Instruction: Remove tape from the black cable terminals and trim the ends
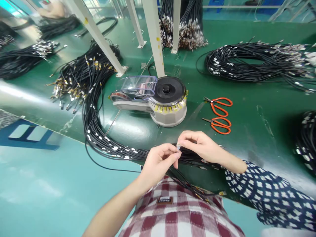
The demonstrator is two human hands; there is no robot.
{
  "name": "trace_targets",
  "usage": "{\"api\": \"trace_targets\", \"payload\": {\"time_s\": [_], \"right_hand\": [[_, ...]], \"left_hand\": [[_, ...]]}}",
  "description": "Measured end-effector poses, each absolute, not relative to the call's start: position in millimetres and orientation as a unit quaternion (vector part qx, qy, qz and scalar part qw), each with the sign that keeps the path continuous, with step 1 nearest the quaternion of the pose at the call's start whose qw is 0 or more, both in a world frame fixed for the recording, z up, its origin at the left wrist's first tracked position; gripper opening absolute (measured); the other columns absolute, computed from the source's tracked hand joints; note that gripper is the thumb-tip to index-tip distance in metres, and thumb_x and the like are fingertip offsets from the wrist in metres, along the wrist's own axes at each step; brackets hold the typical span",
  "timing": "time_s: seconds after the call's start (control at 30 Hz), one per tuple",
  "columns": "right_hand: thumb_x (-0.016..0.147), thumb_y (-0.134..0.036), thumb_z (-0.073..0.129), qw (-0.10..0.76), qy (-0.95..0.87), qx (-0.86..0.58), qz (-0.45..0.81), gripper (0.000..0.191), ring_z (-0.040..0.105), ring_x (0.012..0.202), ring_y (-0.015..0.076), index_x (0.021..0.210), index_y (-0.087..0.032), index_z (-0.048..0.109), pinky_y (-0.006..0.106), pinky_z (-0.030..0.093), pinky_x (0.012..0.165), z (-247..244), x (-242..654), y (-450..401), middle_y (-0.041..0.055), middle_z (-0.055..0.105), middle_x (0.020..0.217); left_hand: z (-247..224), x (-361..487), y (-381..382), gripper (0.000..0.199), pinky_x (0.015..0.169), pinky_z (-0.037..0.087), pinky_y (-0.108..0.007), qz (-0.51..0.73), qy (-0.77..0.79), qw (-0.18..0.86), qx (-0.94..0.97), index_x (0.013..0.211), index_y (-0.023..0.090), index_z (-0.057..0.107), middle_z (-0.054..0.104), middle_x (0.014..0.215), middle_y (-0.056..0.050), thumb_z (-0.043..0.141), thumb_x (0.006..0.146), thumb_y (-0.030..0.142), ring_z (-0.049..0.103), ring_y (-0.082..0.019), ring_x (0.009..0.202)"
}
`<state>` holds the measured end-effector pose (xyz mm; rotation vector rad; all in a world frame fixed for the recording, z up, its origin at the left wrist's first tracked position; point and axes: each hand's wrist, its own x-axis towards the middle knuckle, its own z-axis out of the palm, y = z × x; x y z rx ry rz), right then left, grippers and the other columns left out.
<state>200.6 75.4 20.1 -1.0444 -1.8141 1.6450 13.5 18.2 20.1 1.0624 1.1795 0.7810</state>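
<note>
Hands [159, 159] pinching small piece [178, 147], garment patch [165, 200] illegible

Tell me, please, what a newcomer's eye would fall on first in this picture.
Probably the orange-handled scissors, two pairs on the green table, right of the dispenser. That round, black-topped dispenser stands mid-picture, beyond the left hand and right hand. Black cables curve from its left toward the hands.
</note>
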Motion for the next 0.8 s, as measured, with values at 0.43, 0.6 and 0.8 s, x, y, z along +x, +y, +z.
{"api": "trace_targets", "payload": {"time_s": [0.43,0.6,0.8], "right_hand": [[0.092,-0.022,0.047,0.143,-0.791,-0.593,0.047,0.028,0.064,0.103,0.0338,0.107,-0.013,0.070,0.047,0.050,0.088,-15,301,89,0.0168,0.071,0.110],[0.095,-0.021,0.041,0.025,-0.806,-0.590,-0.045,0.034,0.066,0.094,0.0339,0.114,-0.010,0.067,0.047,0.051,0.081,-28,335,85,0.0175,0.070,0.108],[0.097,-0.029,0.043,0.107,-0.795,-0.552,0.228,0.027,0.067,0.086,0.0254,0.117,-0.019,0.058,0.037,0.054,0.073,5,323,70,0.0128,0.066,0.106]], "left_hand": [[14,10,19,0.021,0.070,0.047,-0.027,0.402,0.483,0.645,0.435,0.088,0.014,0.073,0.068,0.066,-0.003,0.066,0.088,0.034,0.057,-0.013,0.063],[13,12,19,0.014,0.080,0.050,-0.033,0.370,0.481,0.598,0.525,0.082,0.018,0.077,0.076,0.080,-0.007,0.066,0.088,0.024,0.065,-0.019,0.076],[15,18,14,0.007,0.081,0.051,-0.036,0.410,0.444,0.408,0.684,0.083,0.020,0.078,0.076,0.077,-0.008,0.071,0.085,0.019,0.067,-0.022,0.081]]}}
